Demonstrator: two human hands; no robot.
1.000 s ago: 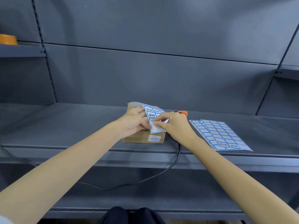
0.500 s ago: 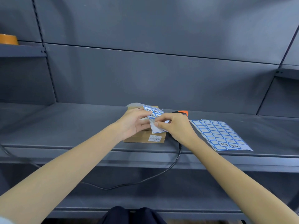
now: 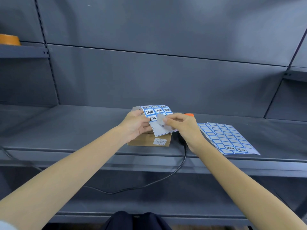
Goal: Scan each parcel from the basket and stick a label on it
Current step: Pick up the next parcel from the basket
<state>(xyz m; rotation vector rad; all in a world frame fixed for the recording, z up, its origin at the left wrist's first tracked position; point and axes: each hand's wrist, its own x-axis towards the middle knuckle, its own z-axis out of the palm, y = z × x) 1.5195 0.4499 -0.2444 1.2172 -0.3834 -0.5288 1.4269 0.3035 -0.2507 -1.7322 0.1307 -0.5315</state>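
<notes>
A: Where is the parcel (image 3: 149, 140) at this moment?

B: It lies flat on the grey shelf (image 3: 83, 130), near the front edge, under both hands. It is a brown cardboard box, and a small white printed sticker is on its front side.

A: What does the left hand (image 3: 137, 126) do?

B: It holds a label sheet (image 3: 157, 119) above the parcel. The fingers are curled around the left edge of the sheet. The upper part of the sheet has blue-framed labels with black writing, and the lower part is white.

A: And the right hand (image 3: 182, 126)?

B: Thumb and forefinger pinch one label (image 3: 160, 119) at the middle of the sheet. This label curls up from the sheet, but I cannot tell if it is fully free.

A: What is beside them?

B: More sheets (image 3: 227, 138) lie flat on the shelf at the right, most of their frames without writing. A scanner (image 3: 189, 114) with an orange tip is just behind the right hand, mostly hidden, and its black cable (image 3: 149, 184) hangs down over the shelf edge. An orange tape roll (image 3: 10, 39) sits on a higher shelf at far left
</notes>
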